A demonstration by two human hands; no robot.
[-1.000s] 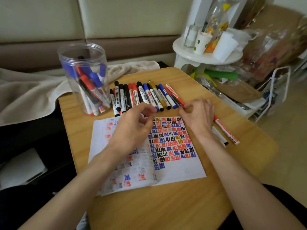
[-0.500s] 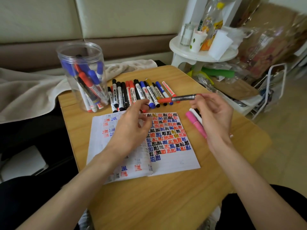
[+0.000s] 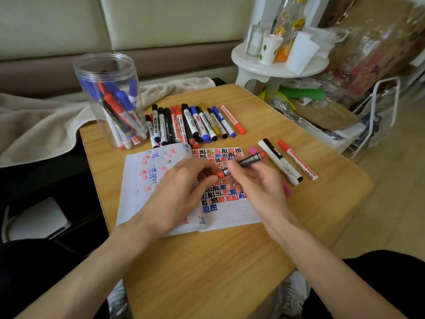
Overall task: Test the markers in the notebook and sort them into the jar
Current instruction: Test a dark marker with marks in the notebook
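Head view: nearest me, above the table [image 3: 207, 272], both hands meet low over the open notebook [image 3: 230, 215], so the tip can drop straight to the page. The right hand [image 3: 257, 183] pinches a marker [image 3: 247, 161] by its black barrel. The left hand [image 3: 181, 192] pinches its red cap, to pull it off, I judge. Further right lie loose markers [image 3: 280, 162]. Beyond waits the row of markers [image 3: 190, 125], likely untested. Farthest left stands the jar [image 3: 110, 100], part filled.
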